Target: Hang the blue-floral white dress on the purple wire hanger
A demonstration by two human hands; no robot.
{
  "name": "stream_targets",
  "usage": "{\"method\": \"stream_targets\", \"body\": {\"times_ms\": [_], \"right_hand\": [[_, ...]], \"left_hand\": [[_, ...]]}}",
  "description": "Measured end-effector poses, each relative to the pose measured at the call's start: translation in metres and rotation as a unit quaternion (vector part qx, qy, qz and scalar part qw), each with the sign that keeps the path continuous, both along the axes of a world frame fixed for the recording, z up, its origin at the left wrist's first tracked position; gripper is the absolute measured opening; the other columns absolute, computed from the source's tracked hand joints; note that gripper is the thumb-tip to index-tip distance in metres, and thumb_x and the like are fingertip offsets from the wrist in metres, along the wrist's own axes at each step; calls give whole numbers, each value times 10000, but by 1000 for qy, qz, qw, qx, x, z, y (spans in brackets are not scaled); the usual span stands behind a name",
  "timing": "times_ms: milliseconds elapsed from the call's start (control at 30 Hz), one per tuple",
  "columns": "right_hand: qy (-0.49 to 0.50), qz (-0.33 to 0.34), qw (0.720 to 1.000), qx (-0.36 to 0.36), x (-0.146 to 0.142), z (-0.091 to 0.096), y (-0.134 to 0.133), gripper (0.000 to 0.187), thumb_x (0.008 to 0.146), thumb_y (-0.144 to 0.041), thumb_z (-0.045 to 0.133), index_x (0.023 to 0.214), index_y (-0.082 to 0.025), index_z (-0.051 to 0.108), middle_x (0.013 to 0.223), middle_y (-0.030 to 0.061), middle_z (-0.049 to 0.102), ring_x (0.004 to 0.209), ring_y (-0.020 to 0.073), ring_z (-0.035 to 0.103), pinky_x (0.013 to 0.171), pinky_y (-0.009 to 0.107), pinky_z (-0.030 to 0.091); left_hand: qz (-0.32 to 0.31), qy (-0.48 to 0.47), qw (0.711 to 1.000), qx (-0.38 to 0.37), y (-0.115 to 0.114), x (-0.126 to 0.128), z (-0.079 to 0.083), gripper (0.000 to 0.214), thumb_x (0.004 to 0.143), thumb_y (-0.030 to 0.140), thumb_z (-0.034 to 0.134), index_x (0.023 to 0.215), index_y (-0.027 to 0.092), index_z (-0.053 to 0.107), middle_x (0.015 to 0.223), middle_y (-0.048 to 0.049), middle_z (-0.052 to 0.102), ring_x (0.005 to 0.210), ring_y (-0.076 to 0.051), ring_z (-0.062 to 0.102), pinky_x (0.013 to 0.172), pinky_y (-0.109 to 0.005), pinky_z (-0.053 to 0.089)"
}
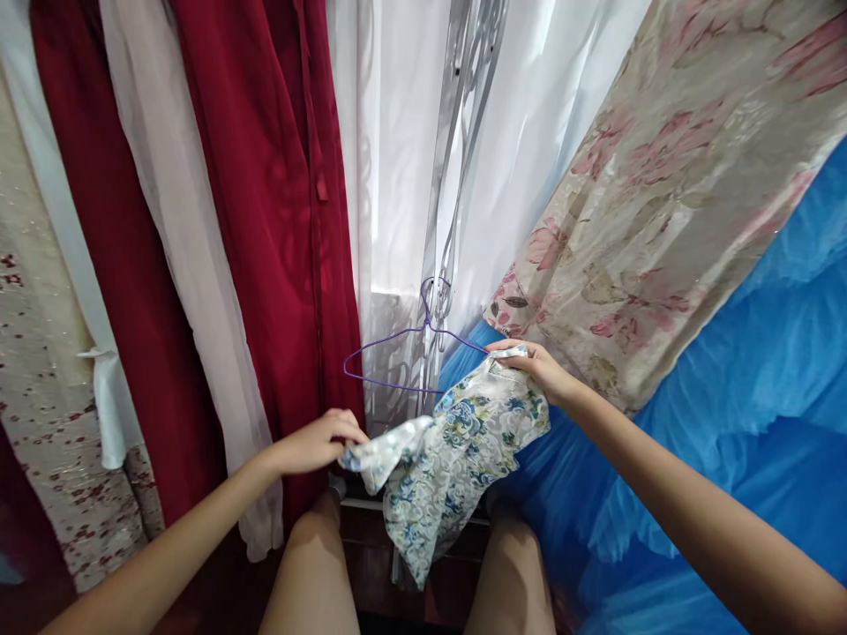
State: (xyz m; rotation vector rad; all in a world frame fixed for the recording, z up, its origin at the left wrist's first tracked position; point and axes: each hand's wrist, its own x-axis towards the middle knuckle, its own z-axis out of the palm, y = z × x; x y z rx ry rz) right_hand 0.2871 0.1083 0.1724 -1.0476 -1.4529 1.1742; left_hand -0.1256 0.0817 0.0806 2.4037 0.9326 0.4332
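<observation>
A white garment with blue and yellow flowers (463,432) hangs between my two hands. My left hand (324,441) is closed on its left end, which is pulled out to the side. At the garment's upper right edge, my right hand (533,366) pinches the cloth around the right end of a thin purple hanger (384,339). The hanger's left arm is bare, and its hook sits in front of a metal rack post (440,220). Whether the hook hangs on the post, I cannot tell. The lower part of the garment dangles above my knees.
Dark red dresses (265,194) and a pale sheer one (172,176) hang on the left. A floral gown (635,220) and a blue tulle skirt (715,423) crowd the right side. Behind the post is a white curtain (403,132).
</observation>
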Motion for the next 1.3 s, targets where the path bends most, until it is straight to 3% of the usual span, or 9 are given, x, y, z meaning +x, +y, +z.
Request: {"method": "stream_targets", "body": {"times_ms": [133, 267, 433, 633, 767, 867, 967, 1100, 1300], "right_hand": [[48, -3, 999, -17, -4, 0, 3, 370, 649, -261, 821, 1009, -199, 767, 773, 2, 721, 648, 150, 625, 592, 245, 467], [38, 16, 998, -46, 2, -2, 1, 373, 644, -259, 818, 1009, -205, 760, 758, 7, 723, 642, 174, 640, 586, 268, 479], [21, 23, 998, -59, 18, -12, -11, 386, 693, -288, 810, 1065, -207, 748, 867, 37, 765, 738, 206, 691, 666, 292, 513], [44, 75, 992, -89, -2, -18, -13, 362, 714, -323, 828, 1039, -196, 733, 929, 44, 769, 778, 202, 700, 698, 289, 522], [56, 91, 990, -95, -14, -21, -12, 331, 718, -341, 836, 986, -194, 709, 896, 30, 757, 750, 189, 693, 680, 277, 516], [67, 93, 989, -94, -16, -24, -13, 350, 722, -341, 831, 1017, -201, 704, 905, 33, 759, 751, 192, 694, 685, 282, 517], [76, 95, 988, -92, -13, -25, -15, 385, 732, -341, 820, 1073, -206, 702, 956, 47, 765, 789, 210, 704, 719, 302, 522], [81, 92, 988, -96, -10, -25, -15, 363, 749, -337, 808, 1068, -197, 704, 960, 50, 760, 815, 211, 702, 733, 297, 514], [73, 80, 989, -100, -12, -29, -11, 281, 713, -350, 832, 881, -183, 683, 782, 8, 701, 657, 163, 626, 612, 263, 455]], "left_hand": [[-118, 53, 991, -27, -51, 34, -3, 175, 704, 64, 539, 729, 212, 630, 734, 2, 549, 817, -187, 513, 890, -320, 379], [-120, 104, 987, 10, -66, 40, -19, 192, 666, 60, 560, 595, 180, 427, 714, -4, 522, 760, -179, 485, 841, -323, 380], [50, 73, 993, 74, -14, -8, -19, 170, 833, 367, 640, 868, 212, 702, 906, -47, 617, 892, -221, 567, 839, -309, 407], [298, 59, 935, 182, 53, -57, 24, 323, 942, 397, 485, 1135, 278, 716, 1082, -50, 668, 927, -235, 640, 790, -299, 449], [362, 97, 904, 208, 70, -55, 48, 356, 949, 357, 453, 1214, 316, 689, 1212, -46, 702, 1061, -287, 652, 793, -315, 458], [367, 72, 914, 157, 77, -46, 48, 328, 929, 327, 465, 1151, 319, 705, 1102, -25, 746, 952, -266, 694, 761, -307, 465], [365, -8, 931, -3, 84, -37, 41, 275, 847, 261, 523, 1040, 243, 719, 923, -27, 744, 699, -190, 701, 645, -261, 477], [367, -113, 902, -197, 88, -28, 39, 305, 733, 208, 601, 1015, 158, 704, 870, -47, 712, 578, -121, 659, 493, -183, 430], [368, -149, 902, -167, 94, -30, 57, 241, 699, 198, 631, 920, 130, 700, 877, -76, 731, 630, -138, 675, 561, -220, 505]]}}
